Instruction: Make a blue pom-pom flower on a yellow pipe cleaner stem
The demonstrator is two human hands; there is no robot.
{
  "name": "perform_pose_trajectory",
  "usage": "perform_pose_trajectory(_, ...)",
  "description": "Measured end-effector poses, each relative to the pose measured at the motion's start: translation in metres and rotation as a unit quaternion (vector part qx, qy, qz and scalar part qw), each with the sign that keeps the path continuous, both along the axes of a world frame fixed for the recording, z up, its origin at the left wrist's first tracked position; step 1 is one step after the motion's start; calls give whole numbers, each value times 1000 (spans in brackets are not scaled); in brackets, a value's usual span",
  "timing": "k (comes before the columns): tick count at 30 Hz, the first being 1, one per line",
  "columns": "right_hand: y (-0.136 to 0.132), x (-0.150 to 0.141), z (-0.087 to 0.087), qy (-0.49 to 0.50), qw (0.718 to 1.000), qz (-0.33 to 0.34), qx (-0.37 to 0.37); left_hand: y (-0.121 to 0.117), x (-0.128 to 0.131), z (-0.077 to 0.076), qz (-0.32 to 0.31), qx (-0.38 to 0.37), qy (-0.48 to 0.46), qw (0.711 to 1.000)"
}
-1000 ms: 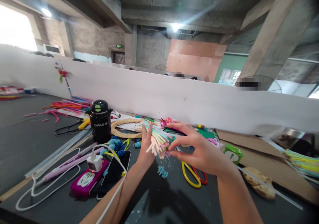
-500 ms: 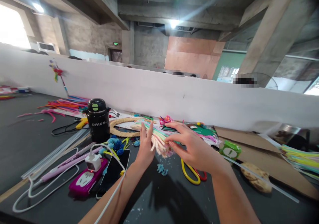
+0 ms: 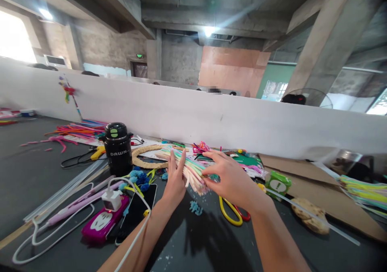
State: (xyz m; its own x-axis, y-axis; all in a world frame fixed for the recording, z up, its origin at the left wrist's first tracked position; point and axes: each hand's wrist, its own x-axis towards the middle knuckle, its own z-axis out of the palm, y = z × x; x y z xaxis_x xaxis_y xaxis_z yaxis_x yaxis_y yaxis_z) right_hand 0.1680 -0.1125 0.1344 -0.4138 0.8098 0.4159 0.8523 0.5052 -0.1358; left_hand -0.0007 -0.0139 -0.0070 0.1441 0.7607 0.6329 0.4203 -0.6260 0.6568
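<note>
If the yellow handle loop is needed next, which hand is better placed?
Probably the right hand: the yellow handle loop lies nearer to it. The left hand is farther off, against the left side of the pastel bundle.

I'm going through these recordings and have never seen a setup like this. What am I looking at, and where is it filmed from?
There is no machine: these are a person's bare hands, seen from one head-worn camera looking forward and down. The left hand holds a bundle of pastel stems; the right hand's fingers are at its near end, though exact contact is hard to tell. On the dark table, left of the hands, are a black bottle, a purple power strip and a phone. A green packet and cardboard lie to the right.
</note>
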Motion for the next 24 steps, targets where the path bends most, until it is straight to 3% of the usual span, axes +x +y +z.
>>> perform_pose_trajectory(8,5,-8,-7,-9,999,-31,41,-2,0,3,36,-34,40,998)
perform_pose_trajectory(15,5,-5,-4,22,999,32,22,2,1,1,21,-29,18,999)
perform_pose_trajectory(20,-10,9,14,112,988,99,-35,10,-1,-5,24,-33,-3,999)
perform_pose_trajectory(24,-21,19,26,296,946,113,-66,14,-3,-8,18,-22,-26,999)
